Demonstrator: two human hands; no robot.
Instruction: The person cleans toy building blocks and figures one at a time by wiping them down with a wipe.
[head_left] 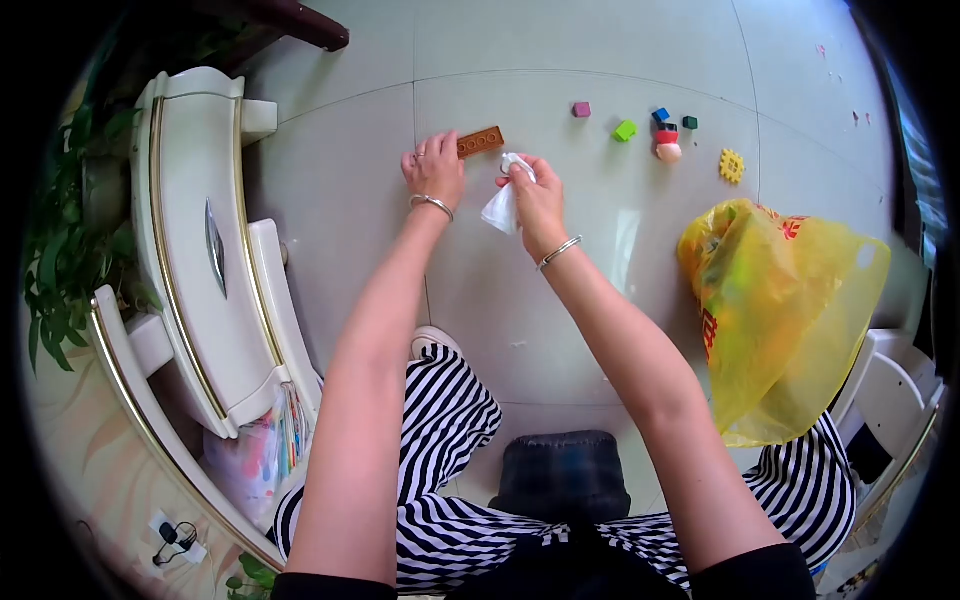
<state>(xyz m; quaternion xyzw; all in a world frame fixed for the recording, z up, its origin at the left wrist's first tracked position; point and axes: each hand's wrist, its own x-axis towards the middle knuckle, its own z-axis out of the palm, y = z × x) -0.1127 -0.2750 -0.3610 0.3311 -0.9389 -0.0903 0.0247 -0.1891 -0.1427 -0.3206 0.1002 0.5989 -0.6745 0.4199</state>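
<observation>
My left hand [436,168] has its fingers closed on the left end of a brown wooden block [481,142] with round marks along it, lying on the tiled floor. To the right of the block, my right hand [536,197] pinches a crumpled white tissue [502,209], whose loose end hangs down to the left. A small gap separates the tissue from the block. Farther right on the floor are a pink cube [581,110], a light green block [624,131] and a red-and-black toy figure [668,143].
A blue block [660,115], a dark green block [690,123] and a yellow toothed square [732,165] lie at the right. Below them bulges a yellow plastic bag [780,300]. A white cabinet [195,230] stands left, a dark stool [562,475] between the legs.
</observation>
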